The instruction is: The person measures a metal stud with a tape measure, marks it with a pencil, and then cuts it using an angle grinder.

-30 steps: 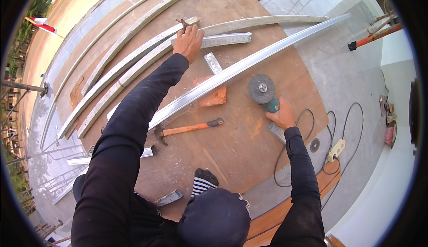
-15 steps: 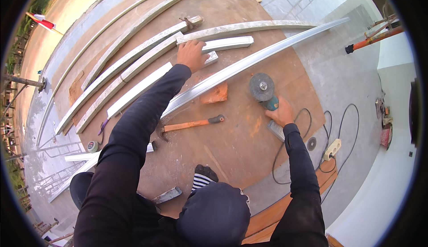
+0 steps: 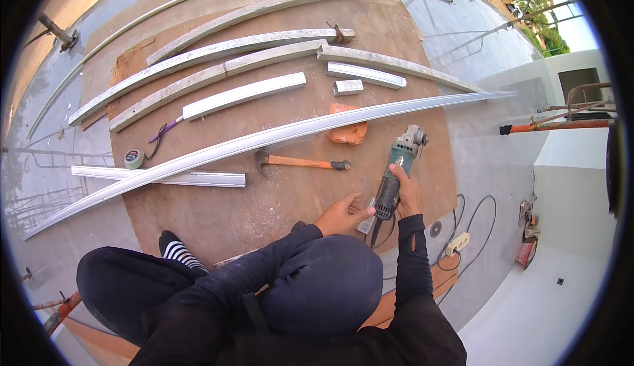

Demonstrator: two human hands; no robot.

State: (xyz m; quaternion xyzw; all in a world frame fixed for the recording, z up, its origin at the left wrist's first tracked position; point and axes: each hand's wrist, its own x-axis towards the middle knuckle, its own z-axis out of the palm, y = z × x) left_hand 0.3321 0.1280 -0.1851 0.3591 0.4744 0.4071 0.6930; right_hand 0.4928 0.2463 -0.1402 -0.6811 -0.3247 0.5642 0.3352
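My right hand (image 3: 408, 193) is wrapped round the body of a teal and black angle grinder (image 3: 394, 174). Its metal head and disc point away from me, the disc seen nearly edge-on at the right. The fingers of my left hand (image 3: 345, 215) are partly curled but apart, their tips beside the grinder's rear end, where the cord comes out; whether they touch it I cannot tell. A long white metal profile (image 3: 264, 141) runs across in front, partly over an orange-red block (image 3: 348, 132). A claw hammer (image 3: 304, 162) with an orange handle lies left of the grinder.
Shorter white profiles (image 3: 244, 95) and rough grey bars (image 3: 218, 69) lie farther off on the brown board (image 3: 290, 201). A tape measure (image 3: 133, 159) sits at the left. On the right are a power strip (image 3: 457, 244), looped black cord and a loose disc (image 3: 436, 228).
My left hand has left the white profile pieces and come back beside the grinder. My right hand has turned the grinder, so its disc no longer faces up. The view has swung round.
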